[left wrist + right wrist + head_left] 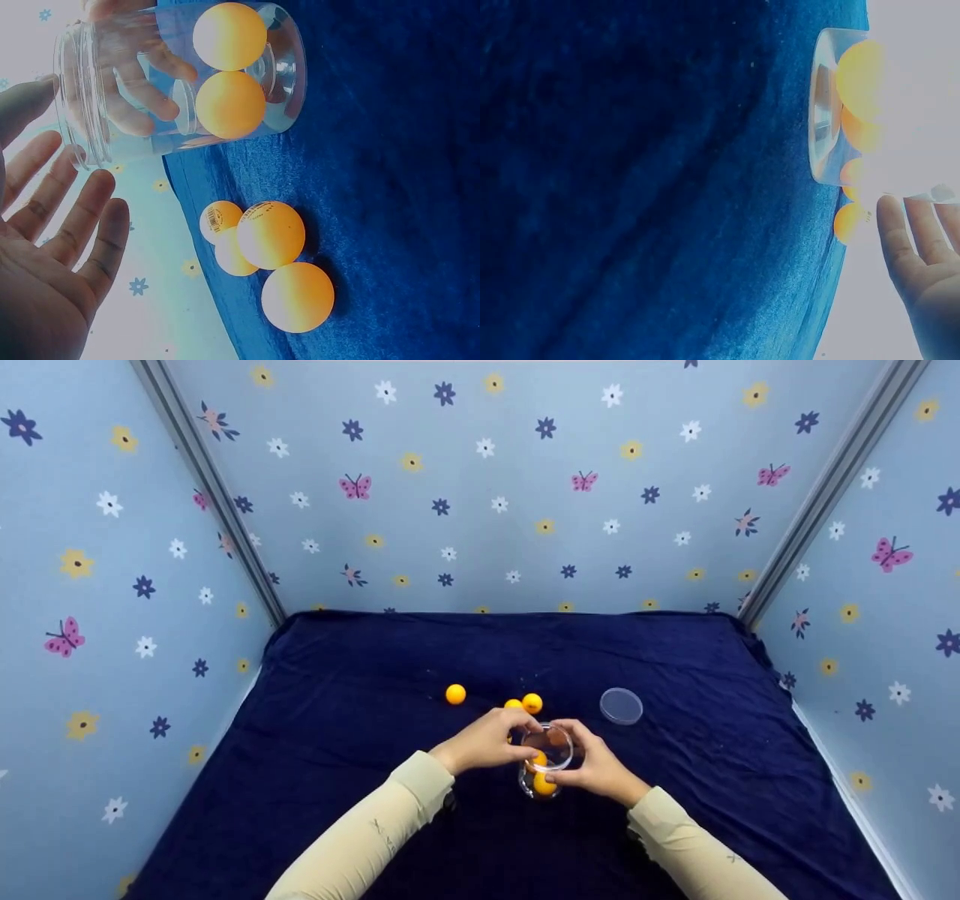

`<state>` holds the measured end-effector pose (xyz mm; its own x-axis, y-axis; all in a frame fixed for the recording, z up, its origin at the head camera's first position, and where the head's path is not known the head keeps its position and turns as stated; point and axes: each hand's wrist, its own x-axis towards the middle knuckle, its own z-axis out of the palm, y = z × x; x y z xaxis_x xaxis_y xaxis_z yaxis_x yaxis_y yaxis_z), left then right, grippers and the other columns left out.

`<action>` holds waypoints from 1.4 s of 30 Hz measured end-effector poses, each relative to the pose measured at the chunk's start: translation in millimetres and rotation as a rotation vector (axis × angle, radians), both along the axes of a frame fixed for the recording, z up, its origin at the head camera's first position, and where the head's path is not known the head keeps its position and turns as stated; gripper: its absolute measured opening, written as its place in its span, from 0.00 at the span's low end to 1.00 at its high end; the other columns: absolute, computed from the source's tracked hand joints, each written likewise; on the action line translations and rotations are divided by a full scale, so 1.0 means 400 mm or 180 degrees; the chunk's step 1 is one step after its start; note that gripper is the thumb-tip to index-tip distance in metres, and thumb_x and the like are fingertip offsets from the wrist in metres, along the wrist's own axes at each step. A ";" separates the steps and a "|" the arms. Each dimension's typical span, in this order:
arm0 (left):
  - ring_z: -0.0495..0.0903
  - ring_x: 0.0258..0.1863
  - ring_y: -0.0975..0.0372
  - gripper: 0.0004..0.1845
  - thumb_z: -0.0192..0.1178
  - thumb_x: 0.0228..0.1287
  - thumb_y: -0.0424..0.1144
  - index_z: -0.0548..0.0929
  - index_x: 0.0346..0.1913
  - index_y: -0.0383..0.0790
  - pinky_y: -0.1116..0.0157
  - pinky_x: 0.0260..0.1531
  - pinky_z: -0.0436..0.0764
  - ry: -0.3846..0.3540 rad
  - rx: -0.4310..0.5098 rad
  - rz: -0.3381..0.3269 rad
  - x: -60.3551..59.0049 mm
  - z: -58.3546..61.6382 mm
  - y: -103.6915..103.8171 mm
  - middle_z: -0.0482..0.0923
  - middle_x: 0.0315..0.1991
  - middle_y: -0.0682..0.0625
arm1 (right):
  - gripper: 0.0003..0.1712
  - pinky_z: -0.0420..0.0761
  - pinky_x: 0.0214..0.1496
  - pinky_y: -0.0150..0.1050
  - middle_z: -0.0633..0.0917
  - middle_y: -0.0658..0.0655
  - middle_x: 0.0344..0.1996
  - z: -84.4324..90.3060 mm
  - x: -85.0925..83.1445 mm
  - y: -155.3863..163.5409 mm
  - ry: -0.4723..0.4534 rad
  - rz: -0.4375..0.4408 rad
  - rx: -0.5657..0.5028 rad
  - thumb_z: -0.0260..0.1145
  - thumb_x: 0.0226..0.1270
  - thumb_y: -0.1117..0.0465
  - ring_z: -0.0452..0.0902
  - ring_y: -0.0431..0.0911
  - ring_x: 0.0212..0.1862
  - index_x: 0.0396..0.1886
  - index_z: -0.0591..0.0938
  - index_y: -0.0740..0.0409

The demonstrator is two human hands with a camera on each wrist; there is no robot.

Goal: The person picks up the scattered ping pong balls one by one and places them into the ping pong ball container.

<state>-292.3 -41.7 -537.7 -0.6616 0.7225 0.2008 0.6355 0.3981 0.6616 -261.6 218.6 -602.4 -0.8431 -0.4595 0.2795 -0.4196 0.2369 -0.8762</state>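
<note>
Small dark printed marks on two orange balls beside the jar; print too small and blurred to read. No other lettering legible anywhere.

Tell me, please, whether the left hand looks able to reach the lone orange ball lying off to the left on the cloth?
Probably yes: the left hand is by the jar, and only bare dark cloth lies between it and the lone ball.
</note>
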 end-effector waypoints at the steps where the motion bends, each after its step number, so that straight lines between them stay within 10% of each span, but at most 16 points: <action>1: 0.88 0.51 0.56 0.18 0.76 0.68 0.36 0.89 0.58 0.36 0.47 0.58 0.88 0.0005 0.0005 -0.0003 0.000 0.000 0.000 0.91 0.52 0.45 | 0.45 0.89 0.62 0.53 0.85 0.69 0.62 0.000 0.000 0.000 0.0005 0.0003 -0.0001 0.87 0.57 0.66 0.85 0.67 0.61 0.70 0.74 0.70; 12: 0.87 0.48 0.43 0.16 0.76 0.67 0.34 0.89 0.55 0.33 0.45 0.54 0.86 0.0072 0.0279 -0.0006 -0.011 0.001 -0.007 0.89 0.47 0.37 | 0.46 0.87 0.63 0.57 0.85 0.70 0.63 -0.002 0.001 -0.001 0.0000 -0.0067 0.0013 0.87 0.55 0.65 0.84 0.67 0.63 0.71 0.74 0.69; 42: 0.87 0.52 0.48 0.16 0.74 0.70 0.35 0.87 0.57 0.34 0.43 0.56 0.87 -0.0084 0.0526 0.0435 -0.042 0.002 -0.070 0.87 0.53 0.41 | 0.46 0.88 0.62 0.59 0.85 0.73 0.62 -0.002 0.001 0.000 -0.0025 -0.0080 0.0053 0.87 0.55 0.65 0.84 0.70 0.63 0.71 0.75 0.66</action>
<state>-309.0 -69.6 -536.8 -0.7578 0.5842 0.2905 0.5646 0.3641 0.7407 -261.2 218.5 -603.3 -0.8565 -0.4427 0.2654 -0.4065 0.2617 -0.8754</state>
